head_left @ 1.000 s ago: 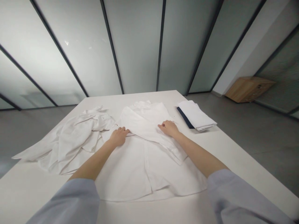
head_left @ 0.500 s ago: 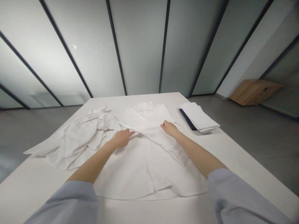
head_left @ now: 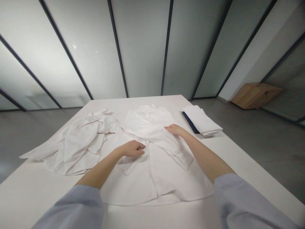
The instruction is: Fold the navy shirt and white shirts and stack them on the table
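Observation:
A white shirt lies spread on the table, its collar at the far end and its hem towards me. One sleeve is folded slantwise across the front, its cuff at the right. My left hand is over the middle of the shirt beside the front edge, thumb and forefinger apart, nothing visible between them. Under and below it shows another folded piece, probably the other sleeve's cuff. My right hand rests on the upper right of the shirt, fingers stretched out on the cloth.
A crumpled heap of white cloth lies on the left of the white table. At the right is a folded white garment with a dark blue flat strip under its left edge. A wooden cabinet stands beyond, by frosted glass panels.
My left hand has moved down and right towards the middle of the shirt, and a folded cloth end now shows beneath it. My right hand has flattened from a pinch, staying in place.

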`<state>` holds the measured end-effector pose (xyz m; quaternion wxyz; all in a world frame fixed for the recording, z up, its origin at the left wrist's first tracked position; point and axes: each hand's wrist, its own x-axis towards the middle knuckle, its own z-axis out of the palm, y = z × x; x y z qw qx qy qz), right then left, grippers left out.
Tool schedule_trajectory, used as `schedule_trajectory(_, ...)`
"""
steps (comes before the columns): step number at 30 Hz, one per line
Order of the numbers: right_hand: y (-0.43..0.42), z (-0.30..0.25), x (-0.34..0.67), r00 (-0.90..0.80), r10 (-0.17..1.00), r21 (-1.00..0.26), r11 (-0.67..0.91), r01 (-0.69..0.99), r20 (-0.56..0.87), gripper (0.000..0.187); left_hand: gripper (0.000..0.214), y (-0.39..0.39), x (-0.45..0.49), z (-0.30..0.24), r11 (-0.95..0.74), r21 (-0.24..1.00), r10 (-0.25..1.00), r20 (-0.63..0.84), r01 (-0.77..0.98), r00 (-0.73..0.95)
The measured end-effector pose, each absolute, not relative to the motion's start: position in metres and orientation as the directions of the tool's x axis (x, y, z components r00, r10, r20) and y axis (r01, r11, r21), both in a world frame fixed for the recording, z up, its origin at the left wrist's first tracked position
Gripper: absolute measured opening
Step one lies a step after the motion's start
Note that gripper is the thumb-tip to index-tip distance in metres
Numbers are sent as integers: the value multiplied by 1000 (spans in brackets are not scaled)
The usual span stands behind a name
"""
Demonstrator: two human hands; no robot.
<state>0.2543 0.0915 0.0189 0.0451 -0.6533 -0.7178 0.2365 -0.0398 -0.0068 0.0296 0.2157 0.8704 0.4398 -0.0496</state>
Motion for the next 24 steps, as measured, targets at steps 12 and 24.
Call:
schedule_trajectory(12, 47, 17, 285, -404, 825, -810, -107, 576, -396, 26, 75, 15, -46, -5, -167, 7, 985, 33, 986, 167)
schedule_trajectory(24, 40, 23, 299, -393, 849, -930, -274, 243, -353, 32, 51, 31, 8, -8, -541, 174, 840, 77, 823, 537)
